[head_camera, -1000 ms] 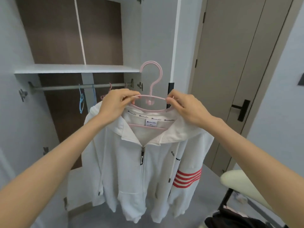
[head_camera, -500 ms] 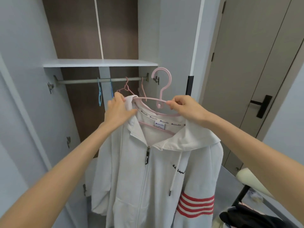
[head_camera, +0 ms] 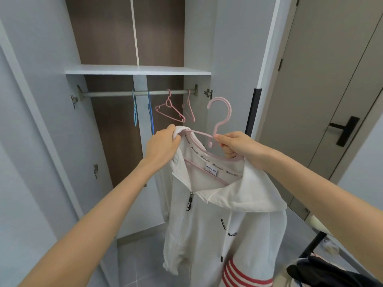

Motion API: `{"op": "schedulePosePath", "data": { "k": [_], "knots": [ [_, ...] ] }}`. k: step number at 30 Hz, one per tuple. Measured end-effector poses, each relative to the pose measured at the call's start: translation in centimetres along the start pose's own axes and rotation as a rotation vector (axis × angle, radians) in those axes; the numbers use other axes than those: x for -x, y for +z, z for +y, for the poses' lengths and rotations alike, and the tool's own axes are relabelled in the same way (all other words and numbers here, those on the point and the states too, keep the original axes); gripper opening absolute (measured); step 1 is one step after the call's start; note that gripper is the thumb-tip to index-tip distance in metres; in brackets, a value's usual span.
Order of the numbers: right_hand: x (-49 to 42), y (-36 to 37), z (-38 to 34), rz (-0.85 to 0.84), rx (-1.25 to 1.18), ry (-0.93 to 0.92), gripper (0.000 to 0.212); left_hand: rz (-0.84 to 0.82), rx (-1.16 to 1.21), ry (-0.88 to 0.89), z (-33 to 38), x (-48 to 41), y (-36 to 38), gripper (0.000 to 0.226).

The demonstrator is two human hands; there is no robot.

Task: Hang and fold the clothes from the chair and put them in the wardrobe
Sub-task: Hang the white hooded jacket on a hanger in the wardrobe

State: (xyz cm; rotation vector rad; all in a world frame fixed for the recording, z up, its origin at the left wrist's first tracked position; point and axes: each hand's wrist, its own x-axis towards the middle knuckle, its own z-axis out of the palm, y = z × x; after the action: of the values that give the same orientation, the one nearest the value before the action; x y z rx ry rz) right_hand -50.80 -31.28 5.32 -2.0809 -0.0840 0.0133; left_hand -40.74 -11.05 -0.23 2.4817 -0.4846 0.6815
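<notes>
The white jacket (head_camera: 217,220) hangs on a pink hanger (head_camera: 220,119), held up in front of the open wardrobe (head_camera: 136,69). The left hand (head_camera: 163,142) grips its shoulder and the right hand (head_camera: 238,146) pinches the hanger's neck, likely so the hook can reach the rail (head_camera: 112,93).

My white zip hoodie (head_camera: 207,224), red-striped on one sleeve, hangs zipped on a tilted pink hanger (head_camera: 229,112), just below the wardrobe rail (head_camera: 116,93), toward its right end.
</notes>
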Motion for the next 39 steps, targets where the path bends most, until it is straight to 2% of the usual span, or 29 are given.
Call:
{"op": "schedulePosePath", "data": {
  "k": [5, 9, 11, 14, 18, 20, 23, 27, 32, 35, 37, 39],
  "knots": [
    [-2.4, 0.3, -0.2, 0.035, 0.028, -0.023, 0.046, -0.063, 0.142, -0.158, -3.5, -0.5, 1.9, 0.024],
    [-5.4, 0.7, 1.6, 0.059, 0.002, 0.011, 0.038, -0.259, 0.450, -0.224, -4.1, -1.4, 4.1, 0.025],
    [-7.3, 0.5, 2.5, 0.095, -0.045, 0.035, 0.028, -0.273, 0.486, -0.182, -3.4, -1.9, 5.1, 0.022],
    [-10.5, 0.2, 3.7, 0.114, -0.097, 0.038, 0.028, -0.267, 0.482, -0.071, -2.4, -3.0, 6.7, 0.016],
    [-15.7, -0.5, 5.0, 0.073, -0.164, 0.012, 0.029, -0.669, 0.536, 0.153, -2.5, -4.8, 9.6, 0.031],
    [-18.6, -0.9, 5.6, 0.048, -0.175, 0.000, 0.026, -0.773, 0.521, 0.250, -3.2, -6.1, 11.5, 0.034],
    [-23.2, -1.4, 6.0, -0.004, -0.200, -0.045, 0.023, -0.711, 0.404, 0.332, -4.5, -8.7, 14.5, 0.036],
    [-28.6, -2.6, 5.7, -0.004, -0.254, -0.078, 0.022, -0.646, 0.357, 0.258, -6.1, -13.0, 18.0, 0.043],
    [-34.0, -3.9, 5.7, 0.074, -0.267, -0.041, 0.025, -0.574, 0.491, 0.196, -8.9, -16.7, 20.9, 0.047],
    [-36.4, -3.9, 6.3, 0.072, -0.248, -0.026, 0.022, -0.546, 0.600, 0.038, -10.8, -19.6, 21.1, 0.025],
    [-37.9, -3.9, 6.6, 0.065, -0.244, -0.025, 0.024, -0.465, 0.637, -0.078, -12.4, -22.0, 21.1, 0.023],
    [-39.3, -3.6, 6.7, 0.062, -0.243, -0.034, 0.026, -0.332, 0.530, -0.176, -13.8, -24.4, 21.1, 0.022]
  ]
}}
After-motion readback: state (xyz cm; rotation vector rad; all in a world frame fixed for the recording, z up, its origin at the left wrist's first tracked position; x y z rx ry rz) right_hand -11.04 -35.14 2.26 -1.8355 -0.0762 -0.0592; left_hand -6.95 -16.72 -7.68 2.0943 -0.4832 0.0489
